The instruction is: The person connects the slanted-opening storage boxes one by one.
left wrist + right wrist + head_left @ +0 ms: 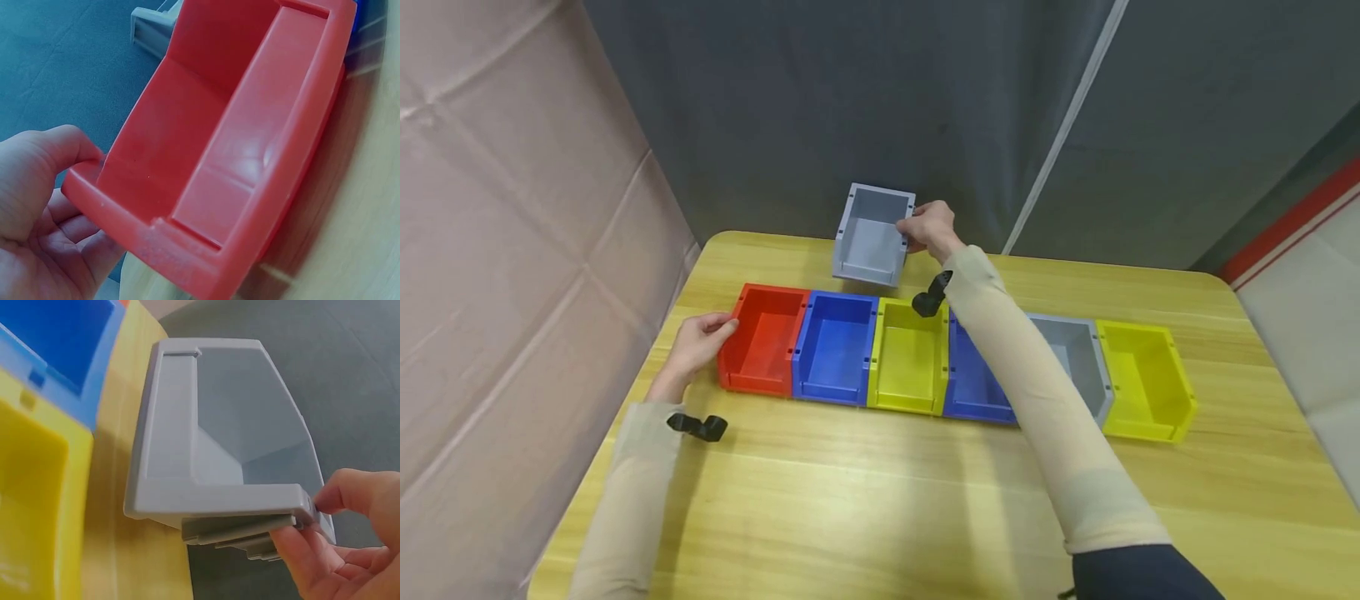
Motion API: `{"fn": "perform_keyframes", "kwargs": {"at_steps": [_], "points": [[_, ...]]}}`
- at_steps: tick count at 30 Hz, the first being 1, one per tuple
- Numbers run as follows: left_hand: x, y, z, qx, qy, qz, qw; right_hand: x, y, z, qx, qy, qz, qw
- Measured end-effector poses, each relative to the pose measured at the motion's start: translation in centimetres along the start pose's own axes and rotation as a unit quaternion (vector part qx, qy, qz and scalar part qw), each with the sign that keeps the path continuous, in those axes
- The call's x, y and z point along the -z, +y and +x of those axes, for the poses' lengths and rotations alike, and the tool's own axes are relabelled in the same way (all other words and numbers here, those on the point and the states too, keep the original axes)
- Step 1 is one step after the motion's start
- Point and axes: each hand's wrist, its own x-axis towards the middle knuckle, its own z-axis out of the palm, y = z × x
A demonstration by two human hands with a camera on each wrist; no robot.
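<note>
My right hand [931,227] pinches the right wall of a grey open-front storage bin [871,242] at the table's back edge, behind the row of bins. In the right wrist view, thumb and fingers grip the wall of this grey bin [169,434], which looks empty. At the row's left end, my left hand [698,343] holds the left wall of a red bin [766,346]. The left wrist view has the thumb and fingers on either side of the red wall [103,203]. A blue bin [837,348] stands against the red one on its right.
The row continues rightward with a yellow bin [908,358], another blue bin [973,379] partly behind my right sleeve, a second grey bin [1078,350] and a yellow bin [1146,379]. All stand on a wooden table [850,500]. A dark curtain [820,108] hangs behind it.
</note>
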Motion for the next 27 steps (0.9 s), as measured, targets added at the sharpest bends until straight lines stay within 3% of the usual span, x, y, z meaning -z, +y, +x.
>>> {"fn": "perform_keyframes", "kwargs": {"at_steps": [9, 17, 27], "points": [[0.0, -0.1, 0.2, -0.005, 0.003, 0.007, 1.0, 4.9, 0.5, -0.4, 0.003, 0.001, -0.022, 0.9997], [0.5, -0.3, 0.1, 0.001, -0.001, 0.004, 1.0, 9.1, 1.0, -1.8, 0.007, 0.01, -0.036, 0.9993], [0.6, -0.6, 0.0, -0.017, 0.01, 0.011, 0.9998, 13.6, 2.5, -3.7, 0.02, 0.026, -0.049, 0.9983]]}}
